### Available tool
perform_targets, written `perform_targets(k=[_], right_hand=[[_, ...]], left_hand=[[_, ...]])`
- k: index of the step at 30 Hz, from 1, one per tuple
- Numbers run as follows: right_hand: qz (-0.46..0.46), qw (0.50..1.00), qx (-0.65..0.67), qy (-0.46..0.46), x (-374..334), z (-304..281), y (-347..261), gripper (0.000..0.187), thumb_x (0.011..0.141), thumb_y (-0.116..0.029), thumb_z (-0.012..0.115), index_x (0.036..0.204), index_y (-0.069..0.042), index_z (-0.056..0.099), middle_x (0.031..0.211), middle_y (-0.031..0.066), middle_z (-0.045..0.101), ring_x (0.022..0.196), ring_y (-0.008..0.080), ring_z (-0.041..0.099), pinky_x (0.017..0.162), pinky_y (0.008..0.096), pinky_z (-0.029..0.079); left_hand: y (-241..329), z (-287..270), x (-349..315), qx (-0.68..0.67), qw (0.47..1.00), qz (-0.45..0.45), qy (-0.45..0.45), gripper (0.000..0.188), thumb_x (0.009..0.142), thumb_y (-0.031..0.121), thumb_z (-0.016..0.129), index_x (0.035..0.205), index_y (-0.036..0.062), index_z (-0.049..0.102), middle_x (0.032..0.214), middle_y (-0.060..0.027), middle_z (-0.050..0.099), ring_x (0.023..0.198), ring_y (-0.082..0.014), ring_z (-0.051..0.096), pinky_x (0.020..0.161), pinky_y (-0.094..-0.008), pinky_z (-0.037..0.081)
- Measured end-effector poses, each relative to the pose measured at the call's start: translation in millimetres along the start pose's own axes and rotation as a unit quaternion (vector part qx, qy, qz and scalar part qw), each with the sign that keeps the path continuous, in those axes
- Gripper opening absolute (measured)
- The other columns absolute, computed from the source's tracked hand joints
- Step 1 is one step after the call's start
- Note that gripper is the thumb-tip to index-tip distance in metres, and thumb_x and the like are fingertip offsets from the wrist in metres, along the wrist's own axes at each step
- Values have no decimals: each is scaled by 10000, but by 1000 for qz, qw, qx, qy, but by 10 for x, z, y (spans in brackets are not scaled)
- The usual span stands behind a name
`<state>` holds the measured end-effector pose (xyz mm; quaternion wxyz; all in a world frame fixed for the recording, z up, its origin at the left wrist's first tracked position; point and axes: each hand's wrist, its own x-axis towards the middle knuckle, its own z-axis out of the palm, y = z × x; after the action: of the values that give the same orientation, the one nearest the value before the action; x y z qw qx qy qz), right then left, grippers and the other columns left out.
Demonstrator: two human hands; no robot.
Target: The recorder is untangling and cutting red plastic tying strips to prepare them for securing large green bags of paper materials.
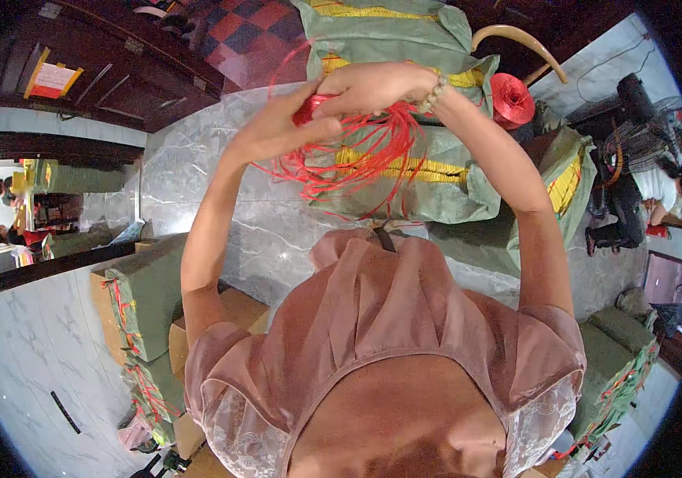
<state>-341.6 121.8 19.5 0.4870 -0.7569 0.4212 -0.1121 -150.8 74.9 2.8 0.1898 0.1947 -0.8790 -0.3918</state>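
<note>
A loose bundle of red plastic twine (373, 151) hangs from my two hands, its loops falling over a green woven sack (444, 199) that shows yellow contents through its opening. My left hand (281, 127) grips the twine at the bundle's left end, the thumb lying across it. Over its fingertips reaches my right hand (377, 86), bent down around the top of the strands; a beaded bracelet circles that wrist. The right fingertips are partly hidden. A thin red strand runs up and left from the hands, blurred.
Beyond the right forearm stands a red twine spool (511, 101) beside more green sacks (389, 36). A curved pale wooden handle (524, 48) arches behind it. Green packages (150, 295) and cardboard boxes (237, 311) are stacked at left, green bundles (620, 358) at right. Dark wooden doors (110, 48) line the far left.
</note>
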Motion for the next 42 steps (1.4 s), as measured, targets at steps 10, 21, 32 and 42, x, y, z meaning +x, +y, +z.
perform_targets(k=[10,21,32,42], right_hand=[[-17,978,195,-69,-119,-139,606,387,881,-359,519,595,-105,458,496,-81,343,437,25,309,411,204,263],[-11,986,161,-30,-330,-602,989,227,860,-267,571,747,-83,499,521,-77,360,452,16,337,411,199,254],[94,984,-12,152,-249,-504,1552,404,832,-431,569,662,-65,551,558,-79,411,515,42,376,457,229,289],[-20,878,-36,476,-1179,-1464,982,179,833,-120,588,703,-3,627,601,-94,481,538,11,374,468,212,325]], left_hand=[[12,8,143,217,971,-36,-97,302,834,275,575,981,13,548,744,-190,587,654,-322,583,570,-387,441],[-17,-908,-284,515,857,11,17,159,813,154,555,899,75,447,660,-167,562,629,-354,576,517,-444,450],[-383,-1136,-56,514,853,56,65,136,859,185,513,938,79,480,683,-178,567,634,-356,577,513,-438,448],[-85,-1172,523,269,910,236,209,159,867,161,494,782,46,425,579,-155,484,532,-337,521,448,-390,401]])
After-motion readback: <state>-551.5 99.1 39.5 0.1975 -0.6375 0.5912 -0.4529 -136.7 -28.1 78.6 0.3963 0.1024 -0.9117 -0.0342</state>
